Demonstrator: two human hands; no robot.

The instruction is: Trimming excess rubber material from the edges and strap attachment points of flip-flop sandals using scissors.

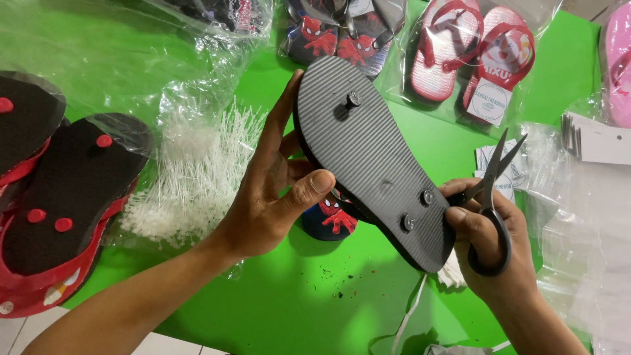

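A black flip-flop sandal (368, 158) is held sole-up over the green table (296, 302), its ribbed underside showing three round strap plugs. My left hand (276, 184) grips its left edge, thumb pressed on the sole. My right hand (490, 246) supports the heel end and holds black-handled scissors (493, 197), blades slightly apart and pointing up to the right. A second sandal (328, 220) with a red printed figure lies under the held one, mostly hidden.
A pile of white plastic tag pins (197, 177) lies left of my left hand. Red-and-black sandals (59, 197) stack at the left edge. Bagged sandal pairs (473, 52) line the back. White paper tags (595, 141) and clear bags sit right.
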